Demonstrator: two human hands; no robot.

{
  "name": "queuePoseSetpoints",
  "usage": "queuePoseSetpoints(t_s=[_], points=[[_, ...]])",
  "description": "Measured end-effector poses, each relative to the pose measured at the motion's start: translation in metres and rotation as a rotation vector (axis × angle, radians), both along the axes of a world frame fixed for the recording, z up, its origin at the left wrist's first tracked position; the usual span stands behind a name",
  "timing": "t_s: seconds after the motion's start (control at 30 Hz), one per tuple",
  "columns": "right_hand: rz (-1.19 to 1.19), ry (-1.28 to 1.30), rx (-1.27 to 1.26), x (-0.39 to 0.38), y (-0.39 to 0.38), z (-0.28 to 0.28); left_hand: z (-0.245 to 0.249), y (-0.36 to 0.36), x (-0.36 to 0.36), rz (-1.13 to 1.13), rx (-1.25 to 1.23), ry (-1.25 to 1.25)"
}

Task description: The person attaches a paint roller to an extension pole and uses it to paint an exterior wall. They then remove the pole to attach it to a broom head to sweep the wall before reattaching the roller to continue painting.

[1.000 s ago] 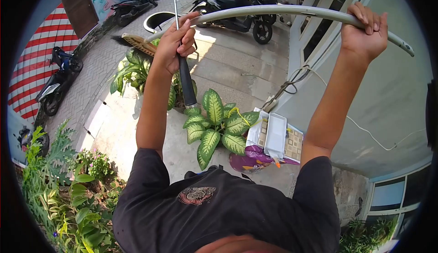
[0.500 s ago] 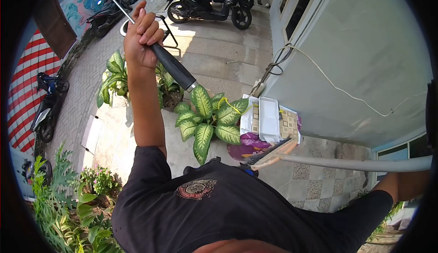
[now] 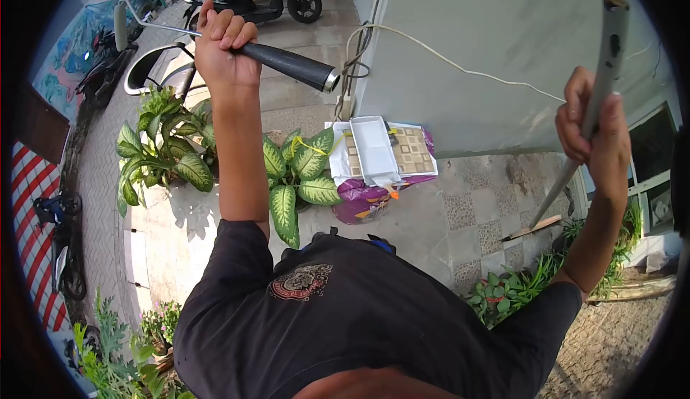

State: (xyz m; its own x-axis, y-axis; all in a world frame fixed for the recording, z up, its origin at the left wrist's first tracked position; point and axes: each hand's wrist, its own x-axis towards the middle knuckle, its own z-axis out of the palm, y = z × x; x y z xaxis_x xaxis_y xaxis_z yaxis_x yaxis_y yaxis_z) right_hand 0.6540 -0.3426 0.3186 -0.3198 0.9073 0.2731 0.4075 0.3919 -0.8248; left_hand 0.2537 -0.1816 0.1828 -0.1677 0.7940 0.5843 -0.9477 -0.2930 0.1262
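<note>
Black-handled paint roller (image 3: 287, 63), tilted — grey-poled broom (image 3: 596, 101), slanting

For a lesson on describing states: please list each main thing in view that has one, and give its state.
Paint roller: held by its handle, tilted
Left hand: closed around the paint roller
Broom: tilted, brush end lower
Right hand: closed around the broom
White tray: lying open side up
Purple bag: partly covered
Black motorcycle: parked, upright
Cable: slack

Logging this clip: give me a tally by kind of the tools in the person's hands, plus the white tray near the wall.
Paint roller, in the left hand: 1
Long-handled broom, in the right hand: 1
White tray: 1
Total: 3
</note>
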Motion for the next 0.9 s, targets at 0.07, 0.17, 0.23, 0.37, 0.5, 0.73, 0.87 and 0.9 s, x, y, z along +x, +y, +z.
queuePoseSetpoints(t_s=[0.07, 0.17, 0.23, 0.37, 0.5, 0.73, 0.87, 0.9], points=[[0.080, -0.241, 0.009, 0.005, 0.013, -0.055, -0.005, -0.003, 0.033, 0.047, -0.046, -0.028], [0.098, -0.344, 0.049, 0.016, 0.024, -0.112, -0.010, -0.010, 0.079, 0.029, -0.083, -0.048], [0.094, -0.349, 0.049, 0.027, 0.023, -0.127, -0.015, -0.009, 0.103, 0.007, -0.099, -0.054], [0.089, -0.339, -0.032, 0.054, 0.025, -0.136, -0.022, -0.016, 0.152, -0.023, -0.129, -0.047], [0.086, -0.349, -0.095, 0.085, 0.027, -0.140, -0.023, -0.021, 0.190, -0.008, -0.145, -0.042], [0.074, -0.480, -0.066, 0.121, 0.016, -0.139, -0.024, -0.036, 0.228, 0.076, -0.129, -0.014], [0.054, -0.565, -0.098, 0.136, 0.018, -0.136, -0.025, -0.043, 0.245, 0.139, -0.127, 0.032], [0.060, -0.581, -0.097, 0.140, 0.018, -0.138, -0.025, -0.045, 0.248, 0.179, -0.125, 0.068]])
